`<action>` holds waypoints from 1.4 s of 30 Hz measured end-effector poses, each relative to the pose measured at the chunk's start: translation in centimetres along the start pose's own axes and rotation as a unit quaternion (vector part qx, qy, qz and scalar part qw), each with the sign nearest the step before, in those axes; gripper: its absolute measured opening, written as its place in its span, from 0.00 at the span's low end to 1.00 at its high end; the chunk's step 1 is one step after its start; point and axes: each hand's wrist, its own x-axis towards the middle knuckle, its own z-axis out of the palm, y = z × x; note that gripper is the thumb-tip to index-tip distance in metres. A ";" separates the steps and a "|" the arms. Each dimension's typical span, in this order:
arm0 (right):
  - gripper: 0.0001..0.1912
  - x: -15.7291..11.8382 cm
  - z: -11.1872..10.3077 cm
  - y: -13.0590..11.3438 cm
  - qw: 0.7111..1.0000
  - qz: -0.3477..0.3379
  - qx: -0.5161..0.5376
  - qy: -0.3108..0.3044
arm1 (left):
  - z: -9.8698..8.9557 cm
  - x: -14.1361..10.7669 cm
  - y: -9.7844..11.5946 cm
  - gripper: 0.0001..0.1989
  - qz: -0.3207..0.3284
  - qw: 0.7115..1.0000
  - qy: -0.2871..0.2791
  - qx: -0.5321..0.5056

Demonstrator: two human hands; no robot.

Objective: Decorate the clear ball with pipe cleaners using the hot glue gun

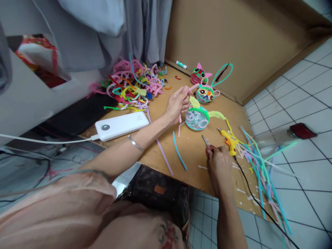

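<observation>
Left hand (178, 103): closed round a pink fuzzy stem (193, 88), its upper end slanting away and rightward. Right hand (220, 162): apart, nearer the body, gripping scissors (205, 140), tips angled forward-left. Decorated ball (197, 119): on worktop (193, 155), just right of the left hand.

Here's the pale pink fuzzy stem (193, 88), gripped in your left hand (178, 102); one end pokes up past your fingers, another bit shows below your fist; and there are the scissors (205, 140) in your right hand (219, 160), silver blades angled forward-left, handles mostly hidden.
</observation>
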 end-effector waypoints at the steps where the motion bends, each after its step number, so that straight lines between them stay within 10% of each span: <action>1: 0.18 -0.1 -0.2 -0.2 1.000 -0.004 -0.006 0.014 | 0.0 0.1 0.0 0.16 0.006 1.000 0.004 0.000; 5: 0.14 -0.2 -1.4 -3.0 0.995 -0.067 0.066 0.043 | 0.1 0.2 0.1 0.16 0.030 0.999 0.021 0.002; 14: 0.18 3.1 -3.1 -12.9 0.987 -0.081 0.049 -0.128 | -1.1 0.9 -0.6 0.22 0.079 0.994 0.001 0.071; 42: 0.17 4.8 -3.1 -13.3 0.984 -0.095 0.011 -0.153 | -1.1 0.5 -1.4 0.24 0.108 0.987 -0.044 0.111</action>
